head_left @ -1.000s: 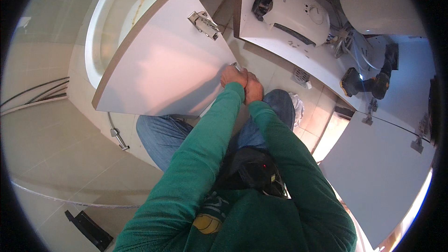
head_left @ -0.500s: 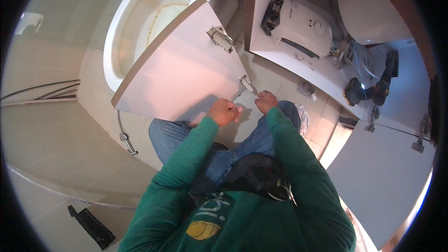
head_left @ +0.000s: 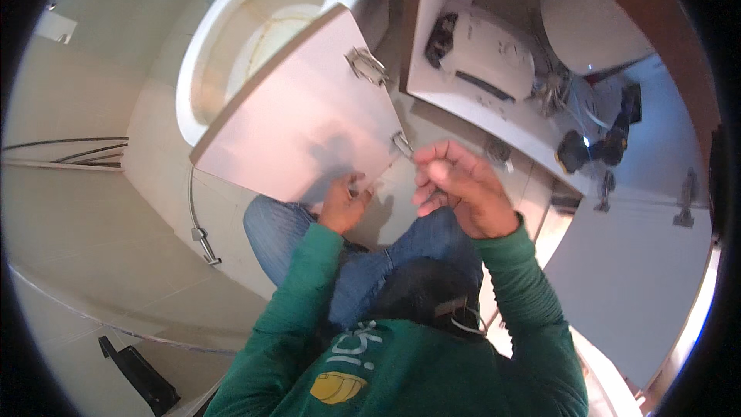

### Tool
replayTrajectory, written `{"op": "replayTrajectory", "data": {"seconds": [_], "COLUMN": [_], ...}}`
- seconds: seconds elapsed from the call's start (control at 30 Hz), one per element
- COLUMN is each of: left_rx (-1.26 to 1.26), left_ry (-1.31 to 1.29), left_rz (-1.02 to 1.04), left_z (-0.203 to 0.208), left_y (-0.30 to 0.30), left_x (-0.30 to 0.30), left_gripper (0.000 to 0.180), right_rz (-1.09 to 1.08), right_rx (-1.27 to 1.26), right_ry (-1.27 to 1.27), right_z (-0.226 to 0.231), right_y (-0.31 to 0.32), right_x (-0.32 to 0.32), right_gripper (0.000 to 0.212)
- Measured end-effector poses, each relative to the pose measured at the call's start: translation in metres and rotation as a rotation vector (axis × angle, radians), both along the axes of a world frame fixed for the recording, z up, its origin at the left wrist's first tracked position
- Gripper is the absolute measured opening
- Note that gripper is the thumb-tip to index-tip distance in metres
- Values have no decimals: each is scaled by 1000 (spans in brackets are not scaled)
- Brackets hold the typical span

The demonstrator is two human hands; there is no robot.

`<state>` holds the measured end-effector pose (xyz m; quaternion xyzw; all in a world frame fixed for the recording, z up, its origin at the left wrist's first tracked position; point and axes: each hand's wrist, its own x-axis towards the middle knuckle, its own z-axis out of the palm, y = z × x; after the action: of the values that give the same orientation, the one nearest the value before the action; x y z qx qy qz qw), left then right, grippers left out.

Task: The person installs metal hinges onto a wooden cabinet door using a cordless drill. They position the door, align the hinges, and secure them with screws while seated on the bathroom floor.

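Note:
A pale cabinet door (head_left: 301,116) leans at a slant between the toilet and my legs. Two metal hinges, an upper one (head_left: 365,66) and a lower one (head_left: 402,144), are fixed along its right edge. My left hand (head_left: 340,205) is by the door's lower edge, fingers bent and thumb apart, with nothing visible between them. Raised above my knee, my right hand (head_left: 471,193) is closed in a loose pinch beside the lower hinge. Whatever its fingertips hold, if anything, is too small to make out.
The toilet bowl (head_left: 266,46) stands behind the door. At right, an open cabinet (head_left: 494,100) contains a white appliance (head_left: 494,50) and a cordless drill (head_left: 614,139). Another door (head_left: 625,278) hangs open from it. A spray hose (head_left: 202,239) lies left; a black case (head_left: 139,374) is lower left.
My right hand has risen toward the camera and turned, moving off the lower hinge's end. My left hand has shifted left and down, its fingers loosening. The view has moved slightly.

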<state>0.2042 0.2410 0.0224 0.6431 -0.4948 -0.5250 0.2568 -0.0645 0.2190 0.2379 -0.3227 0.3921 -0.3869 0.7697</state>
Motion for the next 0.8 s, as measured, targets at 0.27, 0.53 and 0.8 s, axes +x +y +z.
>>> {"op": "replayTrajectory", "data": {"seconds": [0.27, 0.53, 0.8], "left_rx": [-571, -931, -811], "left_ry": [-320, -521, -112], "left_rz": [365, 693, 1094], "left_z": [75, 133, 154], "left_y": [-2, -9, -33], "left_x": [-11, 7, 68], "left_gripper": [39, 44, 68], "right_rz": [79, 31, -309], "right_rx": [-199, -328, -626], "right_ry": [-384, -397, 704], "right_z": [131, 152, 7], "right_y": [42, 49, -50], "right_x": [23, 5, 1], "right_gripper": [85, 81, 80]}}
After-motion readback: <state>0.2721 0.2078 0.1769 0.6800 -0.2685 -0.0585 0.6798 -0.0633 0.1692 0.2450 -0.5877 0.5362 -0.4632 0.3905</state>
